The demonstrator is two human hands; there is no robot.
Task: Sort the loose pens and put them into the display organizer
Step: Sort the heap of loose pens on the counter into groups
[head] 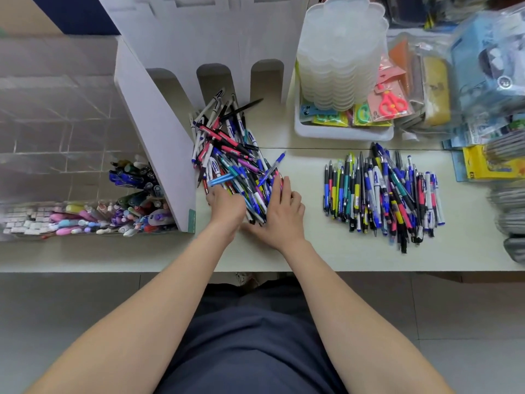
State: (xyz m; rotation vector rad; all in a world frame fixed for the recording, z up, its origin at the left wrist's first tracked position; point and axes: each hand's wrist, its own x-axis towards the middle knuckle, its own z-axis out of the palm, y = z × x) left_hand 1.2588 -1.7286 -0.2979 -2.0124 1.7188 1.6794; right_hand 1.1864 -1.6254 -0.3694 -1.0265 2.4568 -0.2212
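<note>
Both hands sit at the near edge of a messy pile of pens (233, 149) on the pale table (326, 251). The right hand (284, 216) lies flat with its fingers straight, touching the pens on the pile's right side. The left hand (225, 207) has its fingers bent down into the pens, and it is not clear if they hold any.

Off to the right, well apart from the messy pile, is a neat pile of pens (383, 191), all lying side by side.

To the left is a clear organizer (56, 123) with some pens and markers standing in its near boxes. A white cardboard stand (153, 132) leans between it and the messy pile, and the pile touches the stand.

Farther back on the right, a white tray (341, 133) holds a tall stack of clear tubs (341, 52). Red scissors (392, 103) in a packet are just beside the stack.
</note>
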